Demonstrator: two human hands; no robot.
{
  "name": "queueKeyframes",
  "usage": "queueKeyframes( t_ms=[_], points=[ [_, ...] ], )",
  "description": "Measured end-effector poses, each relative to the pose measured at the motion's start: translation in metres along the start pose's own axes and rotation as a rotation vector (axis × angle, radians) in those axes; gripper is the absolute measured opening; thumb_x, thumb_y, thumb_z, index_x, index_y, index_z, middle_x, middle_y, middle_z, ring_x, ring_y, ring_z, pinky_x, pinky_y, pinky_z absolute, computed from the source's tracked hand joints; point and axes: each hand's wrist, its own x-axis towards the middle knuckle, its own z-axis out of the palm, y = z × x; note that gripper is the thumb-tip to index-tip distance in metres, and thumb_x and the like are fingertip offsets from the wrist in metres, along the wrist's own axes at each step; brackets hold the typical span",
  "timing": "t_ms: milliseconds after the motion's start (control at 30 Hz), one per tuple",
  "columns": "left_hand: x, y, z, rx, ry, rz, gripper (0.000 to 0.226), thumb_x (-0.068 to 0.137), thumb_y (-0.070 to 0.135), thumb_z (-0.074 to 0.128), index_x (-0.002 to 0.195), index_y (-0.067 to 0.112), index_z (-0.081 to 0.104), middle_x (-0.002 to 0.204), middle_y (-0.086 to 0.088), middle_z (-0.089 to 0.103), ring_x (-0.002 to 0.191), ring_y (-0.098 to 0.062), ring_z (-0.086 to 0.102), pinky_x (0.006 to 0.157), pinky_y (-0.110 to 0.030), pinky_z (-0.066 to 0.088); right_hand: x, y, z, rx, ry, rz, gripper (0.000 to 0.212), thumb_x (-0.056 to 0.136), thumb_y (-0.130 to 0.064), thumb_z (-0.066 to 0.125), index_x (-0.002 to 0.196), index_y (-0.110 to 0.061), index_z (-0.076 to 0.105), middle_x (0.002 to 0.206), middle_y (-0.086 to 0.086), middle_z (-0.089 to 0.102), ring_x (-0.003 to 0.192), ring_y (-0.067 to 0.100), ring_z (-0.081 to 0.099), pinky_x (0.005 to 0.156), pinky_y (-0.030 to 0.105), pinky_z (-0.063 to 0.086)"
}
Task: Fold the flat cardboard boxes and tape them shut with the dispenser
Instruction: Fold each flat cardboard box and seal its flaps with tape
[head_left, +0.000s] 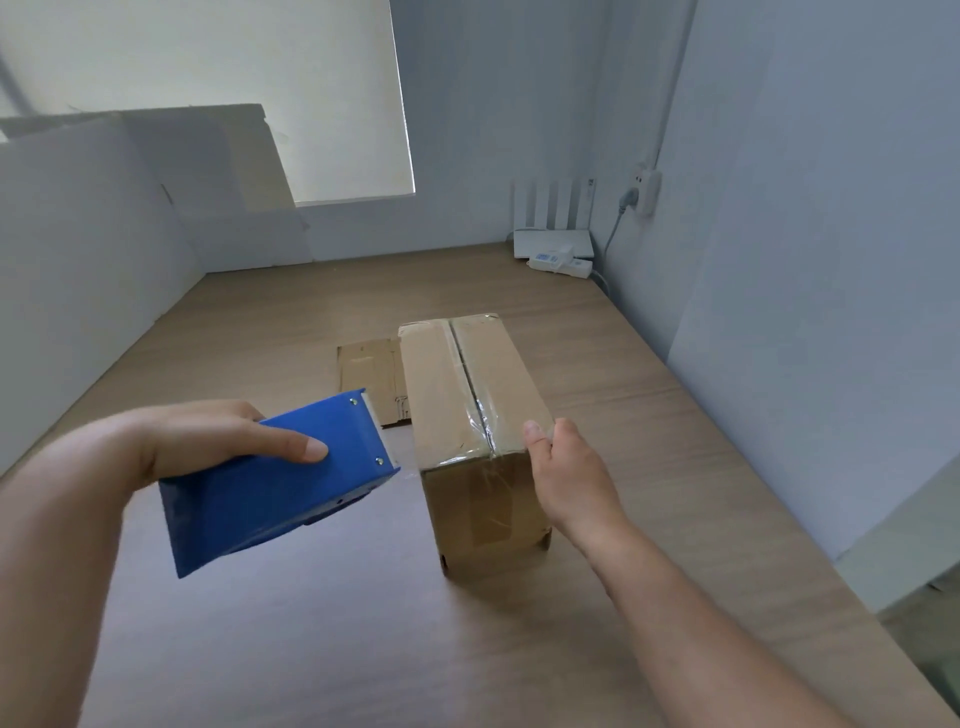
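My left hand (208, 441) is clamped on the blue tape dispenser (275, 483), thumb flat along its upper side and fingers wrapped out of sight beneath. I hold it in the air over the near left part of the table (311, 649), its front end just beside the cardboard box (467, 395) but not touching it. My right hand (571, 473) grips the box at its near right top corner, thumb on the top; my other fingers are mostly hidden. The box stands folded near the middle of the table, with clear tape (485, 431) over its top seam and down the near face. A flat cardboard piece (371, 376) lies against the box's far left side. In the far right corner sit a white router (553, 244) and a power strip (563, 266).
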Motion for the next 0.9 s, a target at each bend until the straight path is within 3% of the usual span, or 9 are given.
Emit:
queueKeyframes(
  t_ms=[200,333,533,700,900],
  points=[
    [-0.021,-0.011,-0.023,-0.067,-0.09,0.017,0.087,0.028,0.067,0.082,0.09,0.006,0.077,0.092,-0.018,0.074,0.084,-0.037,0.071,0.091,-0.048,0.05,-0.002,-0.006,0.005,0.015,-0.042,-0.004,0.03,0.101,-0.041,0.032,0.091,-0.013,0.038,0.094,0.007,0.049,0.087,0.024,0.045,0.078,0.038,0.038],
    [-0.009,-0.01,-0.012,0.016,-0.12,-0.075,0.083,0.037,0.066,0.075,0.095,0.007,0.075,0.091,-0.012,0.075,0.083,-0.03,0.072,0.085,-0.039,0.054,-0.002,-0.007,0.004,0.025,-0.052,0.011,0.029,0.101,-0.04,0.033,0.092,-0.013,0.038,0.096,0.008,0.049,0.088,0.024,0.046,0.076,0.035,0.036],
    [0.015,-0.008,0.003,-0.009,-0.155,-0.183,0.078,0.033,0.062,0.076,0.091,0.01,0.075,0.087,-0.008,0.076,0.076,-0.024,0.073,0.07,-0.029,0.049,0.0,-0.008,0.003,0.0,-0.055,0.025,0.035,0.101,-0.039,0.034,0.103,-0.006,0.047,0.112,0.018,0.057,0.102,0.032,0.053,0.083,0.037,0.038],
    [0.034,-0.001,0.014,0.001,-0.118,-0.236,0.062,0.055,0.059,0.082,0.095,0.013,0.074,0.087,-0.006,0.076,0.079,-0.023,0.073,0.073,-0.029,0.051,-0.001,-0.009,0.005,0.005,-0.054,0.022,0.028,0.101,-0.039,0.034,0.097,-0.012,0.042,0.113,0.018,0.058,0.102,0.031,0.053,0.079,0.035,0.036],
    [0.037,0.015,0.02,0.102,0.055,-0.248,0.049,0.07,0.06,0.073,0.093,0.017,0.069,0.098,-0.004,0.069,0.09,-0.023,0.066,0.09,-0.034,0.049,-0.001,-0.012,0.005,0.012,-0.037,0.024,0.04,0.101,-0.036,0.034,0.112,-0.001,0.049,0.111,0.016,0.058,0.105,0.032,0.054,0.08,0.035,0.038]
  ],
)
